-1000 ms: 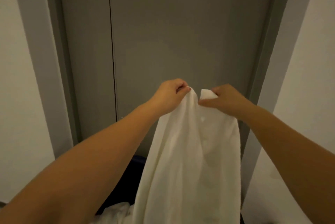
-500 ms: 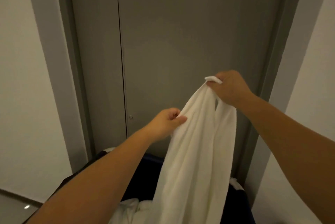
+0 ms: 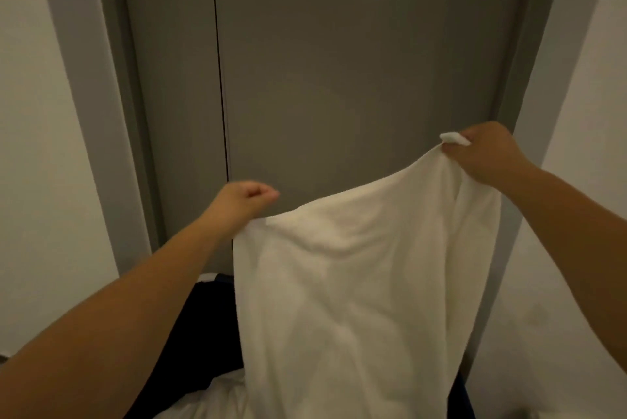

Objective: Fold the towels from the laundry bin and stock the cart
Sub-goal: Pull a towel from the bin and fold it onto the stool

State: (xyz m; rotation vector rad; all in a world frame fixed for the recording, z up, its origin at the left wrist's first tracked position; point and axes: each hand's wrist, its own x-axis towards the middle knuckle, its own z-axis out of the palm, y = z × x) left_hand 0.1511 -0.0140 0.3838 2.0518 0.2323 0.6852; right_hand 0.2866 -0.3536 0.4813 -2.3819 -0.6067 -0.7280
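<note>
Fingers of the right hand pinch one top corner of the white towel at the middle right of the frame, and a small tuft of cloth pokes out above the grip. Fingers of the left hand are curled tight at the middle left. The towel's other top corner is drawn up against the underside of that hand. The grip itself is hidden, but the corner stays up there, so I judge it is held.

The hands are well apart, which looks meant to spread the towel flat and find its edges before the first fold. It hangs in the air in front of the grey door, broad side facing the person. Its top edge sags and slopes from upper right down to the left. Its long axis runs downward, and its lower end passes out of the bottom of the frame.

Beneath it, at the lower left, sits the dark bin with more white laundry inside. No cart is in view.
</note>
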